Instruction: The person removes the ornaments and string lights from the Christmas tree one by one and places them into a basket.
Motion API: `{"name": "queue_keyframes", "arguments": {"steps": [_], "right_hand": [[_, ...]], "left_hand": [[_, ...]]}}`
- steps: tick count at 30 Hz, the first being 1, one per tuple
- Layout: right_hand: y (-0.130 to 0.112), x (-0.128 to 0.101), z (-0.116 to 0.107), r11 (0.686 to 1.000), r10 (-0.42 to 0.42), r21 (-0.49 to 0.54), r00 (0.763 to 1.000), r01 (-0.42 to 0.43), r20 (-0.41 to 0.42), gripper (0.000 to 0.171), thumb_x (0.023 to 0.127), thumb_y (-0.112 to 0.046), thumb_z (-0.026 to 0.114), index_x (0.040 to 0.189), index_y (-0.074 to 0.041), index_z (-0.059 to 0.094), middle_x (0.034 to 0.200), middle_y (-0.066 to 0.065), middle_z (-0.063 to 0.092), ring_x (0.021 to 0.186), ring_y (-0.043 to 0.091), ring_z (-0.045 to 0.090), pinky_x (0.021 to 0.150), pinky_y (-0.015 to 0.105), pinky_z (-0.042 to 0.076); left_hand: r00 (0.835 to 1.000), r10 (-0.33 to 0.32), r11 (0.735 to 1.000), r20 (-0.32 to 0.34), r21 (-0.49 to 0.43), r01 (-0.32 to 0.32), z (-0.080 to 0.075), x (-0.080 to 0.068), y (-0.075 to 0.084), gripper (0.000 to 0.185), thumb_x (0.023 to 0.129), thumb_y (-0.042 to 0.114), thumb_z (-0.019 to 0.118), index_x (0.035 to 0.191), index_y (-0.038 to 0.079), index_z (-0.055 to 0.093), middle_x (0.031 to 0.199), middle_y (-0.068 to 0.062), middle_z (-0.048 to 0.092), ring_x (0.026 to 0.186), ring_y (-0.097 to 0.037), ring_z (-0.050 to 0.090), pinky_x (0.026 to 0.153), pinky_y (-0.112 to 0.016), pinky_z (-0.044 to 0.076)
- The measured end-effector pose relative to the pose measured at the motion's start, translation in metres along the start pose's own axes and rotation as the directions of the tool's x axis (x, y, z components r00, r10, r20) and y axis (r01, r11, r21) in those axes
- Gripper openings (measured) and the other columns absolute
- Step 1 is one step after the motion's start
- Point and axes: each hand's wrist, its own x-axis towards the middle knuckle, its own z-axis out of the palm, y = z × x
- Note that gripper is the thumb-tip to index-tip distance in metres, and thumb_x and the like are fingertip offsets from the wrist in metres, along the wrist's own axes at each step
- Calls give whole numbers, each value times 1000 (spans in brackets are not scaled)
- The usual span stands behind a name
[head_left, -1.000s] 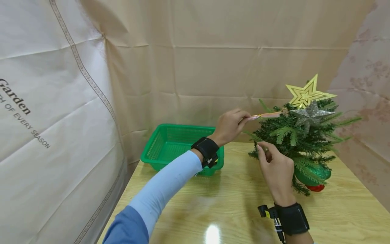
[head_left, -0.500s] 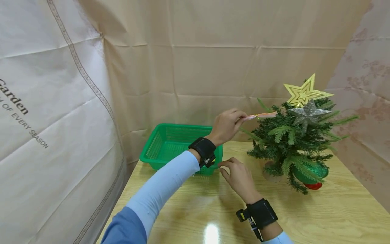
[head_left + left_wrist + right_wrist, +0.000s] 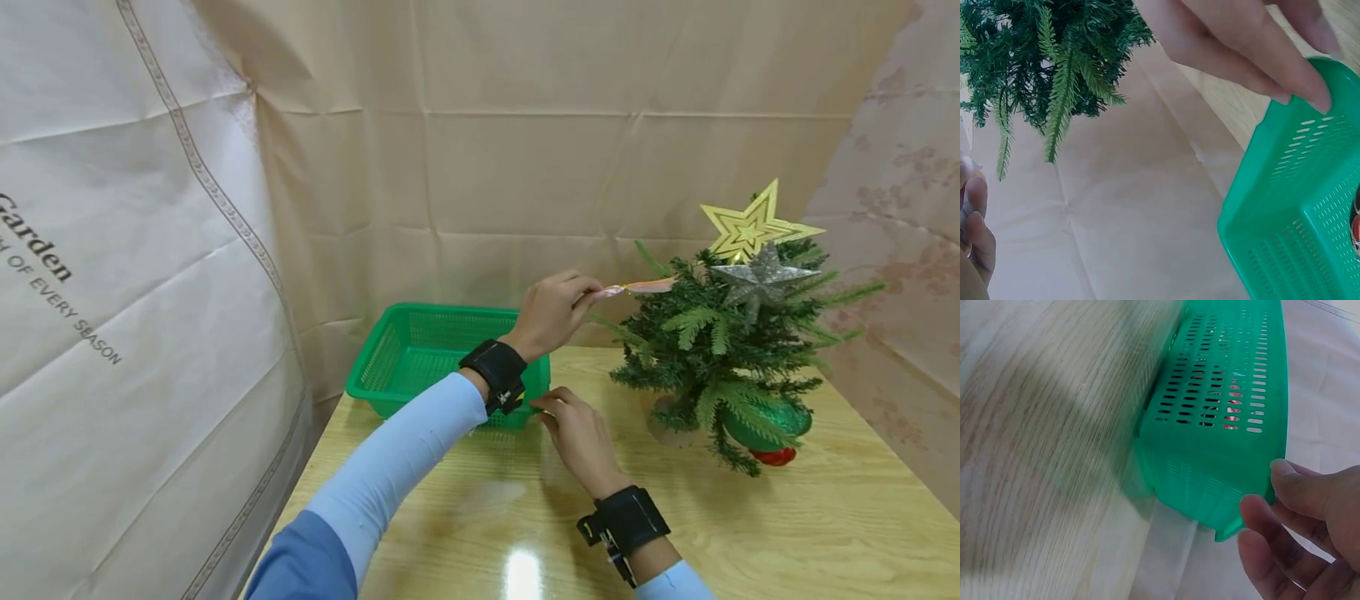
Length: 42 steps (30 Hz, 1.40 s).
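My left hand pinches one end of a pale pink ribbon with a thin gold tie. The ribbon runs right to the upper left of a small artificial Christmas tree. Lower down, my right hand holds the near right corner of a green plastic basket. In the right wrist view, the thumb and fingers are around that corner of the rim. Inside the basket, a dark and red item shows at the edge of the left wrist view; my left forearm hides part of the basket.
A gold star tops the tree, with a silver glitter star just below it. A green ornament and a red one sit at its lower right. The wooden table meets a beige cloth backdrop.
My right hand has left the tree's left branches and moved left and down to the basket corner. My left hand keeps the ribbon and has drifted slightly left.
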Motion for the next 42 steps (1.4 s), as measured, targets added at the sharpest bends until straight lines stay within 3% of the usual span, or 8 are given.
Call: {"name": "queue_keyframes", "arguments": {"steps": [6, 12, 42], "right_hand": [[2, 2, 2, 1000, -4, 16, 999, 4, -37, 18, 83, -9, 75, 97, -19, 77, 93, -2, 64, 70, 11, 61, 60, 26, 50], [1, 2, 3, 999, 9, 49, 999, -6, -48, 16, 83, -10, 75, 96, -18, 77, 88, -5, 63, 67, 8, 60, 58, 25, 49], [1, 2, 6, 998, 20, 64, 998, -16, -58, 14, 81, -10, 77, 93, -18, 77, 81, -6, 61, 62, 8, 59, 55, 24, 48]], "left_hand": [[1000, -1, 1000, 2, -11, 1, -2, -7, -10, 18, 97, 26, 59, 104, 16, 72, 97, 4, 65, 76, -5, 58, 66, -17, 42], [998, -54, 999, 20, 8, 54, -4, -20, -25, 17, 96, 25, 59, 104, 16, 71, 97, 4, 66, 76, -6, 58, 65, -17, 42], [986, -166, 984, 24, 74, 164, -19, -72, -59, 15, 94, 29, 63, 99, 18, 73, 87, 5, 63, 65, -7, 53, 56, -23, 40]]}}
